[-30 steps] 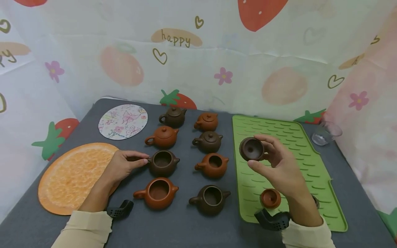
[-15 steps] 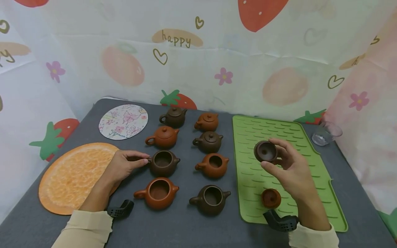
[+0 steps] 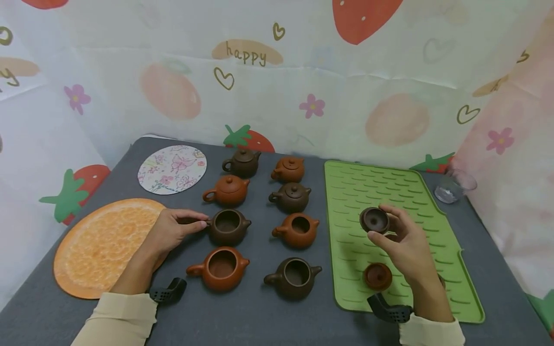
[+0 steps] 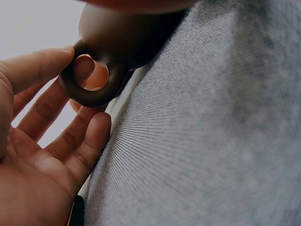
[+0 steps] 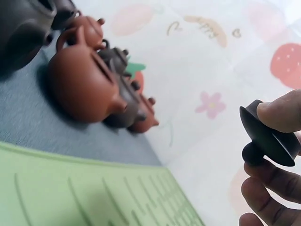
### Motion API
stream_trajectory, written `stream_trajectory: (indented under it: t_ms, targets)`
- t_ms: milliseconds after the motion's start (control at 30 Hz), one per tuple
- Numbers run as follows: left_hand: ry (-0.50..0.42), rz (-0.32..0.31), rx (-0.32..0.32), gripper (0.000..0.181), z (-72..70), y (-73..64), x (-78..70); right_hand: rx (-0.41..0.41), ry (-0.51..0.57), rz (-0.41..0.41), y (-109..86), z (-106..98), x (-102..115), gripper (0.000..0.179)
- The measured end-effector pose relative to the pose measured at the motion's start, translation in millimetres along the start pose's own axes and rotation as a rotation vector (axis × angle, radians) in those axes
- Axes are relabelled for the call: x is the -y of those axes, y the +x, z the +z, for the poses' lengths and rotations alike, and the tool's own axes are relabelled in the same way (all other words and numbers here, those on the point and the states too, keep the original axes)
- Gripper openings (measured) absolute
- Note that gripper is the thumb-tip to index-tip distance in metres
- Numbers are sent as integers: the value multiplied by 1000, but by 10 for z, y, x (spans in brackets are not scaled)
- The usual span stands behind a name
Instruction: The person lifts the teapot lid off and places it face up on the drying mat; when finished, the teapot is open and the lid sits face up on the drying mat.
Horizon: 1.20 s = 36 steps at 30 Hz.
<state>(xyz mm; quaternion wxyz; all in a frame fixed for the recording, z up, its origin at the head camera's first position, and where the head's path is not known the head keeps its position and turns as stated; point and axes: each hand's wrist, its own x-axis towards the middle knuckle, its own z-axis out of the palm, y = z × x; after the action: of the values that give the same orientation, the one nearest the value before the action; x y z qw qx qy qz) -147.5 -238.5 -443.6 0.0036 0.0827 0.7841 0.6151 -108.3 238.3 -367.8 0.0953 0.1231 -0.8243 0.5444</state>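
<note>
My left hand [image 3: 166, 233] pinches the handle of a lidless dark brown teapot [image 3: 227, 228] between thumb and fingers. The left wrist view shows the ring-shaped handle [image 4: 91, 97], a finger behind its hole. Over the green mat, my right hand [image 3: 409, 250] holds a dark teapot lid [image 3: 374, 220] by its edge, hollow underside towards the head camera. In the right wrist view the lid's round knob [image 5: 253, 153] points down. A reddish-brown lid [image 3: 378, 276] lies upturned on the mat below. Part of another dark lid [image 3: 441, 281] shows behind my right wrist.
Lidless teapots stand near: orange-brown [image 3: 220, 269], dark [image 3: 294, 278] and orange-brown [image 3: 298, 230]. Several lidded teapots, including an orange one [image 3: 229, 192], stand behind. The green mat [image 3: 346, 178] lies right, a clear glass cup [image 3: 452, 187] beyond it. Left are an orange round mat [image 3: 99, 250] and a floral one [image 3: 169, 168].
My right hand has carried the dark lid to the right and slightly towards the table's front. My left hand keeps its place on the teapot handle.
</note>
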Motion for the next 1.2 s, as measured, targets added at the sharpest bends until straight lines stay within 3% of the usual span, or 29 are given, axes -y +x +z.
stream_trajectory:
  t_ms: [233,600,867,1200]
  targets:
    - [5,-3,-5,30,0,6,17,29,-73,85,-34,-20,-136,56]
    - [8,-14,0,31,4,8,1,159,-174,287,-22,-99,-281,61]
    - [8,-21,1,31,-2,5,4,219,-153,321,-5,-121,-348,60]
    - [15,-15,-1,27,0,2,-5,257,-220,382,-23,-112,-399,61]
